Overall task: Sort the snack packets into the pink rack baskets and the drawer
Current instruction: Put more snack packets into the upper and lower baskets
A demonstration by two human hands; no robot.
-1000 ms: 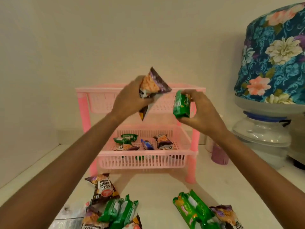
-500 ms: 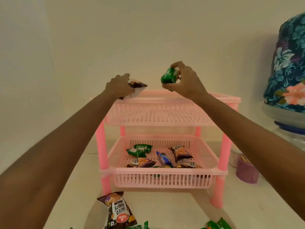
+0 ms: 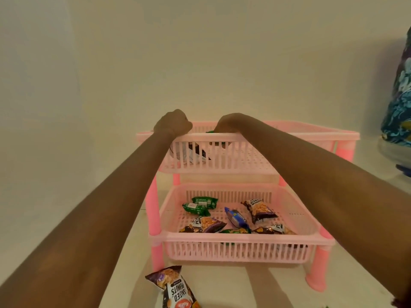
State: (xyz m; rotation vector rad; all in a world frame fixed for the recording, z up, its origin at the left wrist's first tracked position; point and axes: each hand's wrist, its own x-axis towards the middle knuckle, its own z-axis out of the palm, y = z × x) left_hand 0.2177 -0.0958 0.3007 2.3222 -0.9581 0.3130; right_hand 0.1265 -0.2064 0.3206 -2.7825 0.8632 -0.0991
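Note:
A pink two-tier rack stands on the white counter. My left hand (image 3: 172, 124) curls over the front rim of the top basket (image 3: 289, 135), fingers dipping inside. Beneath it a dark peanut packet (image 3: 191, 152) shows through the slats, slanting down to the basket floor. My right hand (image 3: 231, 123) reaches over the same rim, pinching a green packet (image 3: 210, 131) that peeks out at its fingertips. The lower basket (image 3: 244, 237) holds several packets: green ones (image 3: 200, 204), a blue one (image 3: 235, 217) and peanut packets (image 3: 259, 210). No drawer is in view.
Another salted peanuts packet (image 3: 175, 287) lies on the counter in front of the rack's left leg. A water dispenser under a floral cover (image 3: 398, 107) stands at the right edge. A plain wall runs close behind the rack.
Both hands have moved forward and down from above the rack into the top basket, taking the peanut packet and the green packet with them. The view has moved closer to the rack.

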